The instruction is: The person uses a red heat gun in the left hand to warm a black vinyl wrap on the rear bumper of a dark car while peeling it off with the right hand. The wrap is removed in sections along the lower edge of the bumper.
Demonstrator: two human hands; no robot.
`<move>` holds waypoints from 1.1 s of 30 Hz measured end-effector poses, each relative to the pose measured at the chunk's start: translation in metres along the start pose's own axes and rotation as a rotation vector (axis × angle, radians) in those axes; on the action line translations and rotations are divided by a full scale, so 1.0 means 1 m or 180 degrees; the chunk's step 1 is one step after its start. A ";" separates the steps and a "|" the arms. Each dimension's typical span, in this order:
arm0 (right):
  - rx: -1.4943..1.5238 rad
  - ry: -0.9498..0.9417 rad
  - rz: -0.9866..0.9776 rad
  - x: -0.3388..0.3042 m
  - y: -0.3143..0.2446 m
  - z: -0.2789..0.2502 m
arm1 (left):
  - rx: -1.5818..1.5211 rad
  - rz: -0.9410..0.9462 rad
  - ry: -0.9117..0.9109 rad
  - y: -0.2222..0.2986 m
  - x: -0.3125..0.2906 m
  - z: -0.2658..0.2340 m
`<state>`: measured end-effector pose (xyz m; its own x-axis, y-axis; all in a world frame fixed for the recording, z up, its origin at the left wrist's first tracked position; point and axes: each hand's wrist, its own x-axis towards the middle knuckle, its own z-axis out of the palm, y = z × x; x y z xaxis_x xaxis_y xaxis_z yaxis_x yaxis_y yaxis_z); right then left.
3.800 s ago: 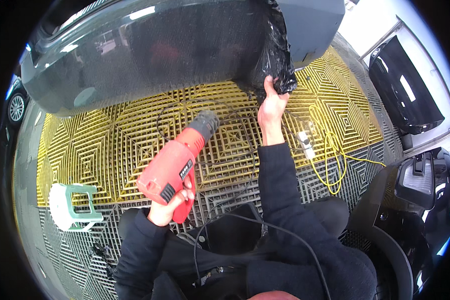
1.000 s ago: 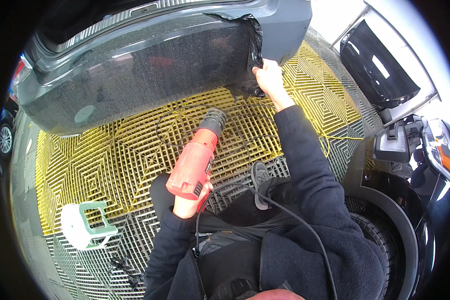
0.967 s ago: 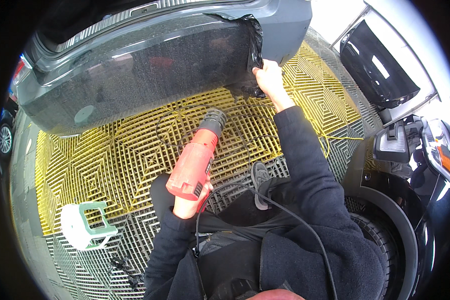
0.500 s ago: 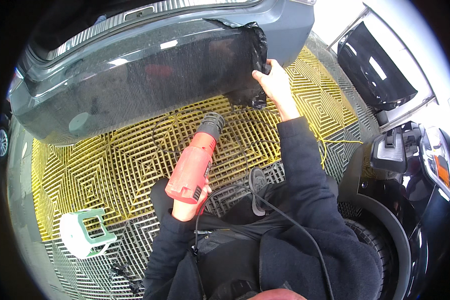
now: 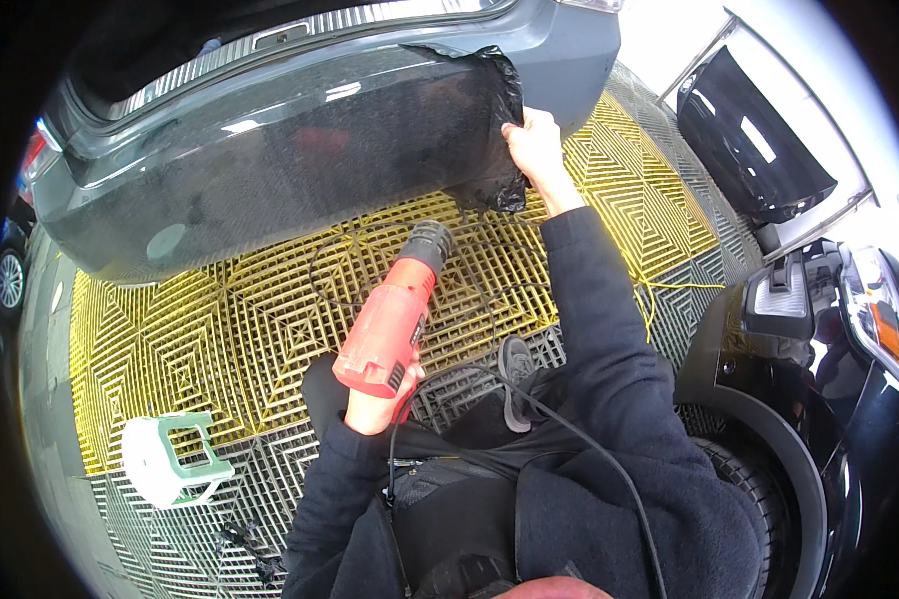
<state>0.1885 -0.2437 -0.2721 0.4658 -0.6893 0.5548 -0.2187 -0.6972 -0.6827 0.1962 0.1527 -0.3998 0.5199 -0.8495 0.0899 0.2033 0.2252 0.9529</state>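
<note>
My left hand [image 5: 373, 407] is closed around the handle of a red heat gun [image 5: 382, 327]. Its dark nozzle points up and away, toward the bumper, and stays apart from it. My right hand [image 5: 535, 147] pinches the edge of a black plastic film [image 5: 492, 140], which is partly peeled and crumpled at this end. Part of the film hangs below the bumper's lower edge. To the left, dark, dull film appears to lie over much of the grey car bumper [image 5: 579, 60]. A black cord [image 5: 569, 431] from the heat gun runs across my lap.
Lower left on the yellow and grey grid floor [image 5: 270, 339] stands a white and green stool [image 5: 170, 459], near black scraps [image 5: 253, 549]. A black car front with headlight [image 5: 872, 314] is close on my right. Beyond it a black panel [image 5: 749, 135] leans by the wall.
My right hand has shifted slightly left with the film edge, and its fingers have closed more tightly. The heat gun has barely moved. My view has turned a little.
</note>
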 end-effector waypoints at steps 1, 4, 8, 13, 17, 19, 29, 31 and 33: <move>-0.0006 -0.0083 0.0148 0.000 0.001 0.000 | -0.0030 0.0029 -0.0017 0.001 -0.001 0.000; -0.0167 -0.0135 0.0050 0.002 0.001 0.000 | 0.0133 0.0045 0.0049 0.004 -0.006 0.003; -0.0302 -0.0106 -0.0107 0.002 0.000 0.001 | 0.0157 0.0058 0.0085 0.005 -0.009 0.005; -0.0297 -0.0160 -0.0084 0.001 -0.001 0.004 | 0.0203 0.0062 0.0053 0.005 -0.011 0.004; -0.0194 -0.0100 -0.0247 -0.001 -0.002 0.006 | -0.0024 0.0047 0.0220 0.006 -0.015 0.005; -0.0192 -0.0096 -0.0269 -0.002 -0.002 0.006 | -0.0066 0.0049 0.0231 0.008 -0.016 0.004; -0.0275 -0.0258 -0.0180 -0.007 -0.001 0.004 | 0.0178 0.0087 0.0107 0.004 -0.006 -0.006; -0.0362 -0.0235 -0.0202 -0.009 -0.004 -0.001 | 0.0055 0.0195 0.0147 0.002 -0.002 -0.006; -0.0443 -0.0251 -0.0101 -0.007 -0.010 -0.009 | 0.0069 0.0189 0.0189 0.002 0.000 -0.007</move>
<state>0.1798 -0.2335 -0.2656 0.5391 -0.6528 0.5321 -0.3170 -0.7426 -0.5899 0.2026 0.1562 -0.3998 0.5790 -0.8049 0.1296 0.1530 0.2634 0.9525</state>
